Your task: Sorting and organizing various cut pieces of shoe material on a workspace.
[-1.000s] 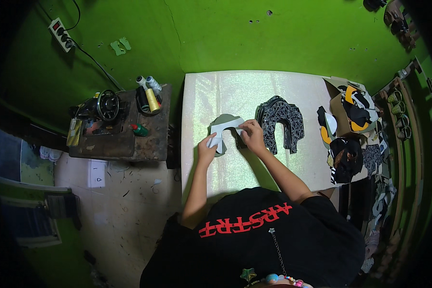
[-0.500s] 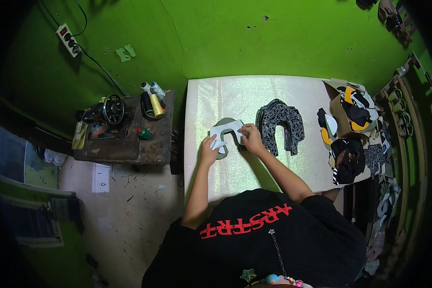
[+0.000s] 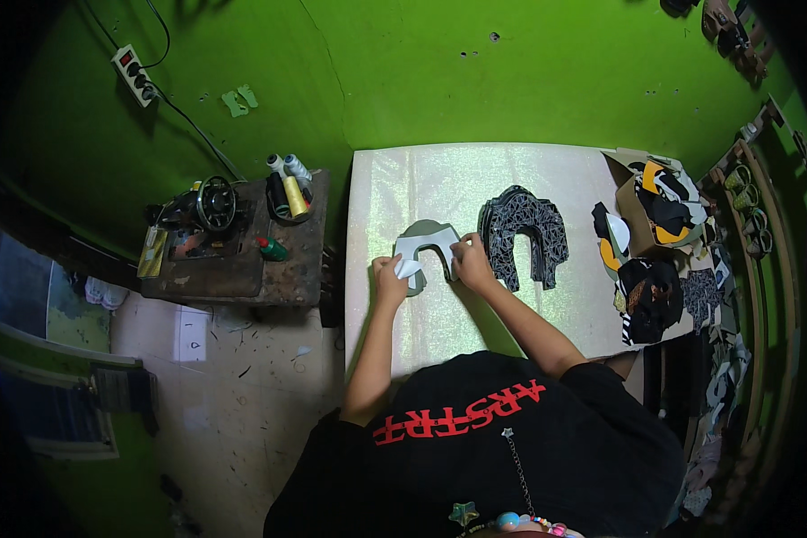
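Note:
A pale grey-white, horseshoe-shaped piece point(image 3: 414, 241) lies over a grey-green piece point(image 3: 429, 225) of similar outline on the table. At its left leg, a small white flap point(image 3: 408, 268) is folded up next to the fingers of my left hand point(image 3: 390, 279), which are closed on that edge. The fingers of my right hand point(image 3: 472, 262) are bent and pinch the right leg of the pale piece. Just right of that hand sits a stack of black-and-white patterned horseshoe-shaped pieces point(image 3: 504, 215). The fingertips are partly hidden.
The pale, shiny tabletop point(image 3: 386, 188) meets a green wall. On its right stand a cardboard box point(image 3: 635, 215) of fabric scraps and a dark scrap pile point(image 3: 650, 300). To the left, a sewing machine point(image 3: 208, 208) shares a wooden stand with thread cones point(image 3: 293, 199) and a green bottle point(image 3: 272, 249).
My right hand has come down a little along the right leg of the pale piece, which now lies flatter over the grey-green one. My left hand has barely moved.

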Demonstrator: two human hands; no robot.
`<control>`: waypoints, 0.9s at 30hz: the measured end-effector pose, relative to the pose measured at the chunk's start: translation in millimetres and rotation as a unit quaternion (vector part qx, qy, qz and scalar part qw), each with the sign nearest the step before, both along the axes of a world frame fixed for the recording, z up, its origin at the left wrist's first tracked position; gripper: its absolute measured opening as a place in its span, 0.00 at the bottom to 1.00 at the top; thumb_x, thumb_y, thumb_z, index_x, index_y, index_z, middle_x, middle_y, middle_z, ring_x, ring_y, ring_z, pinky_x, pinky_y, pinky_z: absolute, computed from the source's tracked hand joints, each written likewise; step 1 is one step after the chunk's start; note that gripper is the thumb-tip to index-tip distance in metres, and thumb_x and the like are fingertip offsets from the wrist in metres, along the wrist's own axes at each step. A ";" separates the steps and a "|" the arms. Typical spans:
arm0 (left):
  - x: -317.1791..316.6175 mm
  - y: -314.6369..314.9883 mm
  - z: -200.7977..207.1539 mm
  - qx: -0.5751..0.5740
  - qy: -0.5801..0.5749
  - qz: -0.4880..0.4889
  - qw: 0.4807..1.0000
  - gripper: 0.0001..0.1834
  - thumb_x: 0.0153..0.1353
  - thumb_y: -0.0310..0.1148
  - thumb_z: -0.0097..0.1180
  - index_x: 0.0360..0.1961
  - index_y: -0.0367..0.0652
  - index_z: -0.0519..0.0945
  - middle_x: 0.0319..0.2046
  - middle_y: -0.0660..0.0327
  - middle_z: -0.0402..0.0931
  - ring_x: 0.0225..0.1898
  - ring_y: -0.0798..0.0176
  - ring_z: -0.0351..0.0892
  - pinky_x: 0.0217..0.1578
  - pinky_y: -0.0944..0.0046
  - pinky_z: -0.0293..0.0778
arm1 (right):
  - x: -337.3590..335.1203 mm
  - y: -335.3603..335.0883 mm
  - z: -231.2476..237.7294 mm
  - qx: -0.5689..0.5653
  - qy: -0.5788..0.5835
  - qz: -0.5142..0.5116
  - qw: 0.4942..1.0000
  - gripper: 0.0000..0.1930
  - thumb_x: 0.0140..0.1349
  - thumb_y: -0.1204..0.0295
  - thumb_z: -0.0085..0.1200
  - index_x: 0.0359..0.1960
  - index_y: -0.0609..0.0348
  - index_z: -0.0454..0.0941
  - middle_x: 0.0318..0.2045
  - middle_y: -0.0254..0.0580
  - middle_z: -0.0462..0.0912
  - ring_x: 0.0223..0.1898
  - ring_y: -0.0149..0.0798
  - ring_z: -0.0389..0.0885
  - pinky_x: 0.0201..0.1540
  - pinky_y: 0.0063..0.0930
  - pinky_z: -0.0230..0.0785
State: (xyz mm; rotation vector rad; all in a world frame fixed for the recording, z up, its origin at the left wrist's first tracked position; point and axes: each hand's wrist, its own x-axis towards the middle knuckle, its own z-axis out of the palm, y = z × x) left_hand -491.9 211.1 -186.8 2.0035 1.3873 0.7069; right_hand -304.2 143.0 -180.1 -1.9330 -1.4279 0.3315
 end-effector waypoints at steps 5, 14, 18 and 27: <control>-3.9 -1.6 20.1 -0.025 -0.030 0.004 0.999 0.23 0.42 0.25 0.62 0.44 0.40 0.75 0.39 0.52 0.71 0.41 0.53 0.72 0.44 0.63 0.68 | -14.4 -4.3 26.6 -0.003 -0.074 -0.023 0.997 0.13 0.49 0.72 0.55 0.37 0.62 0.77 0.42 0.53 0.67 0.43 0.54 0.68 0.49 0.36 0.62; 11.5 -9.3 42.5 -0.058 -0.112 -0.075 0.989 0.24 0.36 0.27 0.66 0.40 0.41 0.76 0.34 0.50 0.75 0.39 0.51 0.75 0.39 0.60 0.71 | -21.3 11.8 56.7 -0.091 0.401 0.154 0.898 0.17 0.56 0.64 0.52 0.41 0.65 0.75 0.27 0.35 0.77 0.23 0.24 0.70 0.25 0.18 0.63; 13.2 -12.7 49.0 -0.031 -0.049 -0.108 0.992 0.24 0.39 0.30 0.65 0.41 0.40 0.75 0.36 0.53 0.75 0.39 0.56 0.75 0.40 0.62 0.70 | -13.4 11.1 50.4 -0.086 0.336 0.175 0.921 0.15 0.53 0.67 0.55 0.39 0.65 0.75 0.23 0.34 0.76 0.20 0.23 0.70 0.22 0.18 0.63; 9.8 18.8 39.1 -0.217 -0.170 -0.078 0.958 0.13 0.55 0.33 0.55 0.37 0.34 0.76 0.24 0.63 0.75 0.22 0.75 0.70 0.21 0.74 0.65 | 11.8 40.5 25.8 -0.030 0.260 0.108 0.959 0.08 0.50 0.73 0.56 0.26 0.66 0.73 0.17 0.34 0.73 0.20 0.25 0.71 0.24 0.21 0.66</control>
